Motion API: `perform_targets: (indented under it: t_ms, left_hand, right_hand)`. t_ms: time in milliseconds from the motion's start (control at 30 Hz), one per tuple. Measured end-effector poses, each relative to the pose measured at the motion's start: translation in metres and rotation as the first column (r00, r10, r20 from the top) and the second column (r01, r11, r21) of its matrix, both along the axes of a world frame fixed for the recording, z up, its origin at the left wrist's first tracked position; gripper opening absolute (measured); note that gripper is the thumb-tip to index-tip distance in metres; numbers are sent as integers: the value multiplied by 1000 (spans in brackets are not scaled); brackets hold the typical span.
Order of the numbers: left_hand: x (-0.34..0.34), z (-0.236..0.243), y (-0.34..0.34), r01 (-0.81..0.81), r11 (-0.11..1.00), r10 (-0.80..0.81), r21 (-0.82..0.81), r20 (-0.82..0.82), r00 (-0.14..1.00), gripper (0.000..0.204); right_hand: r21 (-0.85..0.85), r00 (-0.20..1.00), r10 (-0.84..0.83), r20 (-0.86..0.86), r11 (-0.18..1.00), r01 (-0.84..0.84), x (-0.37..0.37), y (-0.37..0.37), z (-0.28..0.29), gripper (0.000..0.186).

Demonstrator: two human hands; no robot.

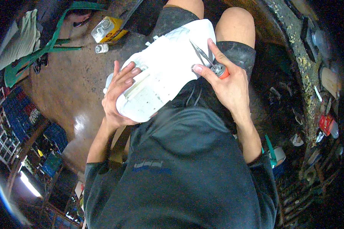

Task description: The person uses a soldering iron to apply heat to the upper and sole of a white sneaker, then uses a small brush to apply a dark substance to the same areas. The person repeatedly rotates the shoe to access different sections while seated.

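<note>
My left hand (117, 95) grips the near end of a white shoe-shaped piece (160, 72), which lies slanted above my lap, its far end over my thighs. Its near end has a paler, smooth patch with dark specks. My right hand (227, 84) is wrapped round a small orange and metal object (220, 70), with a thin, two-pronged metal tool (198, 49) reaching from it over the white piece. Whether these are one tool I cannot tell. My right index finger rests near the piece's right edge.
A yellow can (114, 34) and a small bottle (101, 48) are on the brown floor at upper left, beside green straps (34, 61) and grey cloth (15, 42). At right runs a crusted bench edge (302, 49) with a red packet (325, 124) and assorted items.
</note>
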State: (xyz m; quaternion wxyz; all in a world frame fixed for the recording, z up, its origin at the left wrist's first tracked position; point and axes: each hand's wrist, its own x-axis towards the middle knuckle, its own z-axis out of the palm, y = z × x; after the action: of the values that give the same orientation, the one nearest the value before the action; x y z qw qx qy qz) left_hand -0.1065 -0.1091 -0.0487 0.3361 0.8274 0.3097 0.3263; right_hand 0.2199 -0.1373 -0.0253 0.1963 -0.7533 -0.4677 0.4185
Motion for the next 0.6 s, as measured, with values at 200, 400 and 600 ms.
perform_targets:
  t_ms: [200, 400, 600]
  left_hand:
    - [6, 0, 0, -9, 1000, 9, -3, 43, 999, 104]
    - [4, 3, 0, 4, 1000, -3, 18, -49, 999, 106]
    - [1, 3, 0, 26, 1000, -25, 4, -62, 998, 107]
  right_hand:
    - [3, 999, 33, 42, 999, -34, -1, -1, -2, 78]
    - [23, 994, 70, 83, 997, -72, -4, -4, -2, 81]
    - [5, 983, 108, 146, 994, -110, -4, -7, 2, 85]
